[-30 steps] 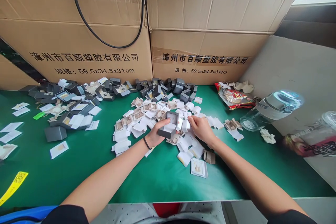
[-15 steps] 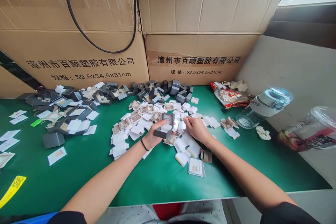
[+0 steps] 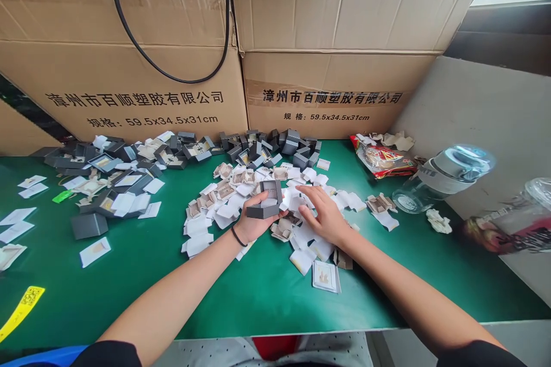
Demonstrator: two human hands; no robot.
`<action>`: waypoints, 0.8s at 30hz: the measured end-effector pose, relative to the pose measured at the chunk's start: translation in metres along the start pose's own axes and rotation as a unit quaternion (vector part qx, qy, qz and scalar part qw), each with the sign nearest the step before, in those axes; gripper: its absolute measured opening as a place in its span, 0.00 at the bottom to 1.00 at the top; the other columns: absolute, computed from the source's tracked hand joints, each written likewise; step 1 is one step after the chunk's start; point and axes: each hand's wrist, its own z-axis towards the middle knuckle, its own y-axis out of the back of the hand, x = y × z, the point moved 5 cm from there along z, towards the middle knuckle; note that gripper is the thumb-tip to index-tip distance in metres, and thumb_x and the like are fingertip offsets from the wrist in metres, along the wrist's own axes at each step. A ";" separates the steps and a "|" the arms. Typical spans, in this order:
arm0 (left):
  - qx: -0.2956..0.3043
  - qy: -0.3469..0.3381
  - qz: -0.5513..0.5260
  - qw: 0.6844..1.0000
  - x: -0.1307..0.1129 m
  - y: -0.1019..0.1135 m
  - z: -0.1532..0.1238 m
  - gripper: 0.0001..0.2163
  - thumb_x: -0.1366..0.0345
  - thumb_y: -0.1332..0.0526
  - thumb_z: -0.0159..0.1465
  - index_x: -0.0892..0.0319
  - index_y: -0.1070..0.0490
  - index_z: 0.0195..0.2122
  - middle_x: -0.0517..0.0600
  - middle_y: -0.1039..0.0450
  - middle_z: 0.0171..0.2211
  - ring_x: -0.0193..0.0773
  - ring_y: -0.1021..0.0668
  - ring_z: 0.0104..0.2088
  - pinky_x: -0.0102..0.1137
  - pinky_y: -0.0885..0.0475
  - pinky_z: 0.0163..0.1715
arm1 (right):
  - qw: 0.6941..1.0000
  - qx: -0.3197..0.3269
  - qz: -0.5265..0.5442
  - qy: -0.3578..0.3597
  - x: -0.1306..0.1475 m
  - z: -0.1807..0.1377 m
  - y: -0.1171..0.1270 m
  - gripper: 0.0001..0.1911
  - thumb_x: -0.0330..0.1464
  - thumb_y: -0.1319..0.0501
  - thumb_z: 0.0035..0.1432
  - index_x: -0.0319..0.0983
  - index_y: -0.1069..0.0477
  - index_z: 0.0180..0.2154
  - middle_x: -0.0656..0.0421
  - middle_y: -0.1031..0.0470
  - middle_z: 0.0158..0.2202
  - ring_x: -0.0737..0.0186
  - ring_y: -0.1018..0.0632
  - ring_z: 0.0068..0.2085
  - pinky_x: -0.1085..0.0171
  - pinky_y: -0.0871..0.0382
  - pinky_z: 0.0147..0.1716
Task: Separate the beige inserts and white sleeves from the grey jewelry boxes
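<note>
My left hand (image 3: 253, 225) is closed around a small dark grey jewellery box (image 3: 263, 212) with its lid up. White lining with print shows inside the lid. To its right my right hand (image 3: 322, 215) reaches over a heap of white card inserts (image 3: 232, 206), its fingers apart and nothing visible held in them. Several inserts are folded, with brownish undersides. Near the front of the heap lies a square white card (image 3: 325, 276) with a small pale item on it.
More dark grey boxes (image 3: 297, 146) are piled along the back, before large cardboard cartons (image 3: 150, 86). A clear bottle (image 3: 443, 178), a red snack packet (image 3: 383, 160) and crumpled tissue (image 3: 439, 221) are at right. A yellow tag (image 3: 21, 312) lies at left. A black cable (image 3: 172, 76) hangs above.
My right hand has opened from a closed pose, its fingers now spread over the heap. The box in my left hand has shifted slightly left. The view has moved a little.
</note>
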 end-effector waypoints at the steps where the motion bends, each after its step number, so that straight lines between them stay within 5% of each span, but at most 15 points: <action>1: -0.002 -0.003 -0.006 1.000 -0.001 0.000 0.000 0.10 0.62 0.41 0.58 0.62 0.28 0.38 0.52 0.25 0.34 0.40 0.25 0.35 0.38 0.29 0.39 | 1.000 0.019 -0.003 0.011 0.002 0.000 -0.002 0.20 0.38 0.49 0.62 0.39 0.41 0.54 0.50 0.30 0.48 0.53 0.30 0.48 0.54 0.32 0.45; 5: -0.002 -0.016 -0.040 0.999 -0.003 -0.001 0.000 0.09 0.63 0.40 0.56 0.62 0.28 0.35 0.51 0.25 0.32 0.38 0.25 0.33 0.38 0.30 0.38 | 0.998 0.057 0.014 0.033 0.005 0.001 -0.007 0.23 0.38 0.45 0.60 0.39 0.43 0.56 0.50 0.29 0.47 0.54 0.29 0.47 0.54 0.31 0.45; 11: 0.004 -0.014 -0.084 0.996 -0.005 -0.002 -0.002 0.08 0.66 0.40 0.56 0.59 0.28 0.36 0.48 0.25 0.30 0.38 0.25 0.32 0.40 0.30 0.38 | 0.999 0.004 0.036 0.014 -0.003 -0.001 -0.006 0.27 0.41 0.44 0.59 0.42 0.45 0.58 0.48 0.33 0.53 0.53 0.29 0.51 0.53 0.31 0.47; 24: 0.029 0.027 0.071 0.997 0.008 0.012 0.002 0.12 0.64 0.42 0.57 0.64 0.27 0.39 0.53 0.23 0.31 0.43 0.22 0.36 0.35 0.30 0.38 | 0.996 -0.002 0.086 0.033 0.006 -0.003 -0.004 0.22 0.40 0.41 0.58 0.44 0.39 0.53 0.52 0.30 0.47 0.55 0.27 0.48 0.56 0.30 0.46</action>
